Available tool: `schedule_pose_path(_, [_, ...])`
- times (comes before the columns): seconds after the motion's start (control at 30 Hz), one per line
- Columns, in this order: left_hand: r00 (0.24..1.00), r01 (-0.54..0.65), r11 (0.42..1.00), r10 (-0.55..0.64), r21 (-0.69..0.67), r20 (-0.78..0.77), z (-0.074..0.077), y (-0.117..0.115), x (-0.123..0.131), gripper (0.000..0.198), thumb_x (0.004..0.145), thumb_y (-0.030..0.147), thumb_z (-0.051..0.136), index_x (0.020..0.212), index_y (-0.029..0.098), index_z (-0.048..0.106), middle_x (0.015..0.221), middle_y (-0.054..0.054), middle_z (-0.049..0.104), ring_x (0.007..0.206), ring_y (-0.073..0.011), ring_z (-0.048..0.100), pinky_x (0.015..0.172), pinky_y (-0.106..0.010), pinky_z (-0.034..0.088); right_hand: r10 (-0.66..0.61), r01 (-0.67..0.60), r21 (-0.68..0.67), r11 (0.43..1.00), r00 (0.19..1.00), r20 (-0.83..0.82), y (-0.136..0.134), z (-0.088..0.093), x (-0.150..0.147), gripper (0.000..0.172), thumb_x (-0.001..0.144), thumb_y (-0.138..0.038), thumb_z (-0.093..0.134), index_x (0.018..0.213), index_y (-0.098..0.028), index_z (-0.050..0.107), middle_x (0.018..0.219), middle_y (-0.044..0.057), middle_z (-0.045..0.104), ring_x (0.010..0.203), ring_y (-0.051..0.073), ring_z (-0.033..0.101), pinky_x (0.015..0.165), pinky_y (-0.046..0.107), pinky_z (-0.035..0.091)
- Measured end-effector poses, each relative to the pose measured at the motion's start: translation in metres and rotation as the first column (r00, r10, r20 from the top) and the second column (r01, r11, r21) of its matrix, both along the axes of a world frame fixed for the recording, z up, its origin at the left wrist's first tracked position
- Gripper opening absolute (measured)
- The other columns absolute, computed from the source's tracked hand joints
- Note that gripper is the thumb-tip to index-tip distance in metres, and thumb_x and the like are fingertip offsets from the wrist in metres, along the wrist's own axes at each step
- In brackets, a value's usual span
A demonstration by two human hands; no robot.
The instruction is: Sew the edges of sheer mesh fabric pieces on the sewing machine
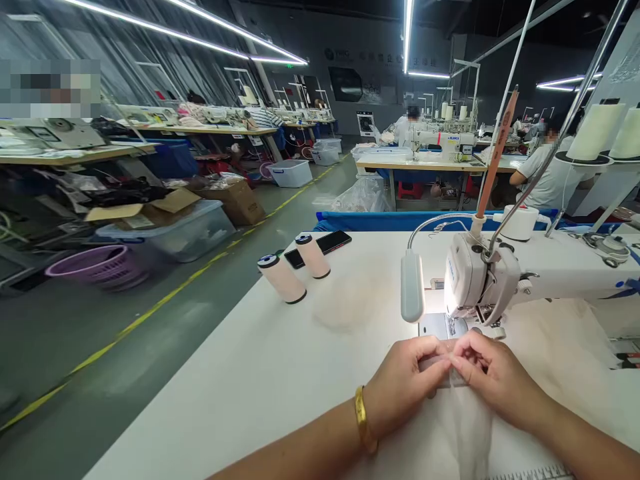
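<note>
Both my hands meet just in front of the needle area of a white sewing machine (463, 280). Thumb and fingers of my left hand (407, 377), with a gold bangle at the wrist, pinch a sheer pale fabric (463, 427). My right hand (495, 377) pinches the same fabric, its fingertips touching the left ones. The cloth hangs from the fingers toward the table's front edge. Behind the fingertips shows the metal needle plate (437, 325), lit by a small lamp (412, 287). More sheer fabric (560, 340) lies right of my right hand.
Two pale pink thread spools (283, 279) and a dark phone (335, 243) lie on the white table (240, 380). Thread cones (597, 133) stand at the right. A ruler edge (535, 473) shows in front. Left on the floor are a purple basket (97, 267) and boxes; people sit at other machines.
</note>
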State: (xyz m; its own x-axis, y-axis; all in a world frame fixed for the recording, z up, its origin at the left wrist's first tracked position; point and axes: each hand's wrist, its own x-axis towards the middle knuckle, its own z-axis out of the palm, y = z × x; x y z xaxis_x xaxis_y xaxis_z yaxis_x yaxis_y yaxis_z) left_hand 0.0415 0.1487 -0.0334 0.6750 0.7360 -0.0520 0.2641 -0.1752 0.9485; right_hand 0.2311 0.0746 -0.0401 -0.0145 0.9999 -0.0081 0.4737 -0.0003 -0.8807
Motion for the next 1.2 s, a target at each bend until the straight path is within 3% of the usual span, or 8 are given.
schedule_pose_path(0.2, [0.995,-0.084,0.992,0.078,0.091,0.068,-0.0069,-0.0033,0.0030,0.022,0.086,0.042,0.066,0.081,0.020,0.065,0.081,-0.002,0.068,0.072,-0.0178,0.060,0.063,-0.027,0.046,-0.017,0.006,0.138,0.990,0.997,0.080,-0.0025,-0.0009,-0.0008,0.025,0.100,-0.042,0.055,0.084,-0.024,0.062,0.077,-0.001,0.065,0.071,0.019,0.058,0.066,0.030,0.041])
schedule_pose_path(0.43, [0.991,-0.116,0.993,0.114,0.030,0.070,-0.0047,-0.0075,0.0080,0.027,0.083,0.044,0.068,0.078,0.021,0.055,0.071,0.002,0.060,0.064,-0.0147,0.050,0.059,-0.026,0.040,-0.032,0.004,0.220,0.975,0.992,0.125,-0.0046,-0.0021,0.0004,0.023,0.100,-0.037,0.056,0.082,-0.025,0.062,0.075,-0.003,0.066,0.069,0.017,0.059,0.065,0.028,0.041])
schedule_pose_path(0.6, [0.990,-0.121,0.993,0.121,-0.004,0.076,-0.0021,-0.0077,0.0095,0.020,0.080,0.038,0.067,0.080,0.021,0.056,0.064,0.006,0.049,0.060,-0.0123,0.043,0.056,-0.024,0.036,-0.012,-0.026,0.255,0.967,0.989,0.145,-0.0048,-0.0044,0.0017,0.023,0.101,-0.034,0.056,0.082,-0.024,0.061,0.077,-0.003,0.067,0.071,0.016,0.061,0.068,0.028,0.043])
schedule_pose_path(0.9, [0.983,-0.104,0.995,0.104,-0.009,0.153,-0.0089,-0.0074,0.0085,0.020,0.080,0.037,0.068,0.076,0.019,0.059,0.079,-0.002,0.065,0.073,-0.0169,0.057,0.065,-0.027,0.046,-0.013,-0.044,0.302,0.952,0.983,0.184,-0.0057,-0.0035,0.0032,0.023,0.103,-0.032,0.055,0.082,-0.024,0.063,0.075,-0.005,0.064,0.069,0.014,0.060,0.068,0.026,0.042])
schedule_pose_path(1.13, [0.988,-0.116,0.992,0.120,-0.046,0.098,-0.0083,-0.0054,0.0085,0.021,0.077,0.036,0.070,0.076,0.020,0.056,0.066,0.004,0.054,0.060,-0.0124,0.045,0.055,-0.024,0.036,-0.029,-0.024,0.286,0.958,0.984,0.177,-0.0059,-0.0064,0.0024,0.022,0.101,-0.031,0.055,0.081,-0.024,0.060,0.075,-0.005,0.064,0.069,0.014,0.058,0.067,0.026,0.043])
schedule_pose_path(1.2, [0.988,-0.120,0.992,0.124,-0.046,0.095,-0.0080,-0.0053,0.0091,0.020,0.078,0.036,0.070,0.080,0.020,0.059,0.069,0.004,0.055,0.063,-0.0129,0.047,0.057,-0.024,0.038,-0.023,-0.032,0.289,0.957,0.983,0.183,-0.0060,-0.0055,0.0024,0.022,0.101,-0.031,0.055,0.081,-0.024,0.060,0.076,-0.005,0.064,0.069,0.013,0.058,0.067,0.026,0.043])
